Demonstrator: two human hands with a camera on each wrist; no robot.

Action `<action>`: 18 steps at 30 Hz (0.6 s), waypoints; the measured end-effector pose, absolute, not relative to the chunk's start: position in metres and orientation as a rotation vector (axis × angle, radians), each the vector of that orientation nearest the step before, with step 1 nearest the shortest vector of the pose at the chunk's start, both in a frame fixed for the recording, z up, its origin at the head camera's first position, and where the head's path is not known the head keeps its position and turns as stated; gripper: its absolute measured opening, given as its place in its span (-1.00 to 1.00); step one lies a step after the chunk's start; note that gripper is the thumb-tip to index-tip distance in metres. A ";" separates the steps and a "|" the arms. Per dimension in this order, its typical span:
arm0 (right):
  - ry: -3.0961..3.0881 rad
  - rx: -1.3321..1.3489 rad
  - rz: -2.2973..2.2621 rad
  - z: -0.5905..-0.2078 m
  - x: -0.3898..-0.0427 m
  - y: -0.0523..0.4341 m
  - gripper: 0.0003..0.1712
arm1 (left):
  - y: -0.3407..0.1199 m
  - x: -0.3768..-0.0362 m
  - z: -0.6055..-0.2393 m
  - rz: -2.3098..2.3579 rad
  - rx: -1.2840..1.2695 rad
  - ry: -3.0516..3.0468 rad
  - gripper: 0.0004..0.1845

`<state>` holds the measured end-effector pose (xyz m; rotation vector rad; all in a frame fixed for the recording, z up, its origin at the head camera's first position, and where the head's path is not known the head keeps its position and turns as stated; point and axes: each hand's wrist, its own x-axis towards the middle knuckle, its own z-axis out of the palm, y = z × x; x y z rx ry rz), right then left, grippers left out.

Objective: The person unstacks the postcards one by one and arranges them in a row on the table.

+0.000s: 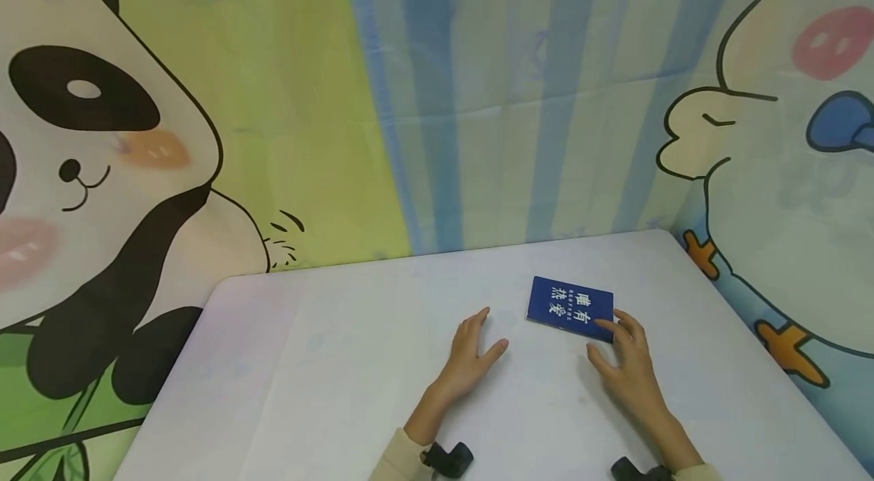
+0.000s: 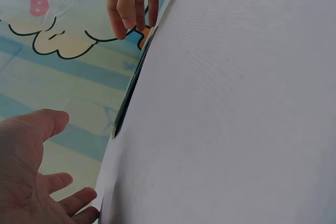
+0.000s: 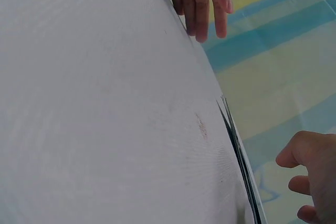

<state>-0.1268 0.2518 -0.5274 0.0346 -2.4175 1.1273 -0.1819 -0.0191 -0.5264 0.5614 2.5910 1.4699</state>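
One dark-blue, rectangular paper booklet (image 1: 567, 305) lies flat right of centre on the white counter (image 1: 328, 375), which bears its weight. Right hand (image 1: 628, 367): loosely spread at its near-right edge, apparently touching, gripping nothing. Left hand (image 1: 466, 366): spread, empty.

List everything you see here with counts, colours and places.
Table: one, white, lower middle.
Booklet: one, blue with white lettering, on the table, right of centre.
Backdrop: sheet count unclear, yellow-green and blue-striped, behind the table.
Cartoon panda: one, black and white, backdrop's left.
Cartoon animal: one, mostly white, backdrop's right.
Sleeves: two, cream, bottom edge.
Wrist cameras: two, black, one per wrist.
Left hand: one, bare, left of the booklet, not touching it.
Right hand: one, bare, at the booklet's right end, contact unclear.
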 end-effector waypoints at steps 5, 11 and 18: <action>-2.420 -0.027 1.193 -0.526 -0.129 0.251 -0.49 | -0.012 -0.187 -0.530 1.523 0.599 2.567 -0.31; -2.463 -0.104 1.250 -0.524 -0.132 0.254 -0.35 | 0.001 -0.191 -0.534 1.510 0.638 2.582 -0.37; -2.505 -0.273 1.268 -0.524 -0.137 0.260 -0.24 | 0.021 -0.196 -0.534 1.520 0.710 2.610 -0.42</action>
